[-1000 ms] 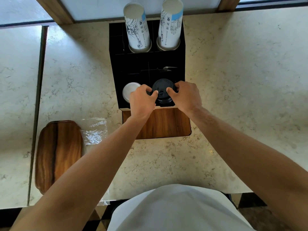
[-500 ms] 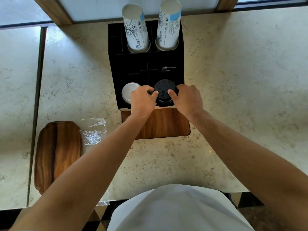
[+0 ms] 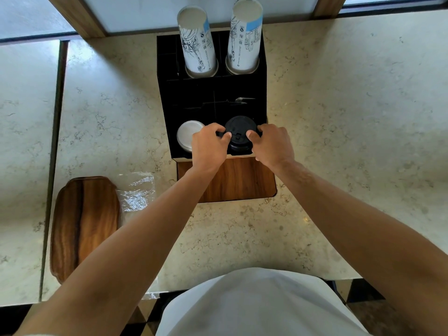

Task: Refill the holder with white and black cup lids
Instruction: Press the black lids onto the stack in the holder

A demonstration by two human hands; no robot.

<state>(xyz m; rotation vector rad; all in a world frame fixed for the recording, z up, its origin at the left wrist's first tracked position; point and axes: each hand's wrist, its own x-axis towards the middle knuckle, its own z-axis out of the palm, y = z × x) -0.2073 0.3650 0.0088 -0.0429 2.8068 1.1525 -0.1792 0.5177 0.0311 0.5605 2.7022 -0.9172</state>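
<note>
A black holder [image 3: 167,93] with a wooden front stands on the marble counter. A stack of black cup lids [image 3: 240,128] sits in its front right slot. My left hand [image 3: 209,147] grips the stack's left side and my right hand [image 3: 272,145] grips its right side, thumbs on the top lid. A stack of white lids [image 3: 188,135] fills the front left slot, partly hidden by my left hand.
Two stacks of printed paper cups [image 3: 197,42] [image 3: 244,37] stand upside down in the holder's back slots. A wooden tray [image 3: 83,224] lies at the front left, with crumpled clear plastic wrap [image 3: 137,190] beside it. The counter edge [image 3: 218,284] runs just before my body.
Both hands have stayed on the black lid stack, which has sunk slightly lower in its slot. The white lids are unmoved.
</note>
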